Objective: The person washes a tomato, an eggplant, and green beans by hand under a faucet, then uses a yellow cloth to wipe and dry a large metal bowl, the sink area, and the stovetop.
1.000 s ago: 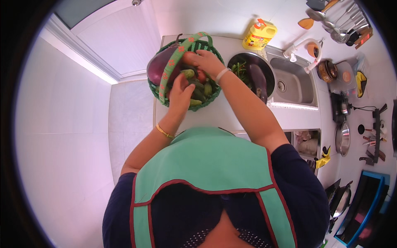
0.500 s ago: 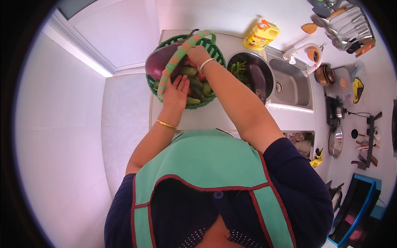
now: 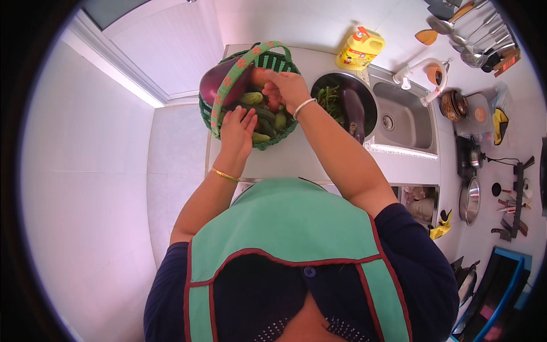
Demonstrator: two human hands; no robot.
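A green woven basket (image 3: 289, 64) with a flower-patterned light green handle (image 3: 232, 77) stands on the counter at the upper middle. Inside lie a big round purple eggplant (image 3: 212, 86), several cucumbers (image 3: 251, 98) and a reddish tomato (image 3: 259, 77); a second red piece (image 3: 274, 104) shows lower down, partly covered. My left hand (image 3: 237, 130) is at the basket's near side, fingers stretched out over the cucumbers, holding nothing. Over the right side of the basket hovers my right hand (image 3: 289, 91), its fingers bent but apart beside the tomato, with nothing visible in them.
Right of the basket, a dark round pan (image 3: 373, 102) holds a long eggplant (image 3: 354, 111) and green vegetables (image 3: 330, 102). Behind it stands a yellow pump bottle (image 3: 360, 50). Farther right are a steel sink (image 3: 407, 122) and faucet (image 3: 424, 71). Utensils (image 3: 473, 34) hang on the wall.
My right hand has drawn back from inside the basket toward its right edge, uncovering the tomato. My left hand has shifted slightly left and down, its fingers more spread.
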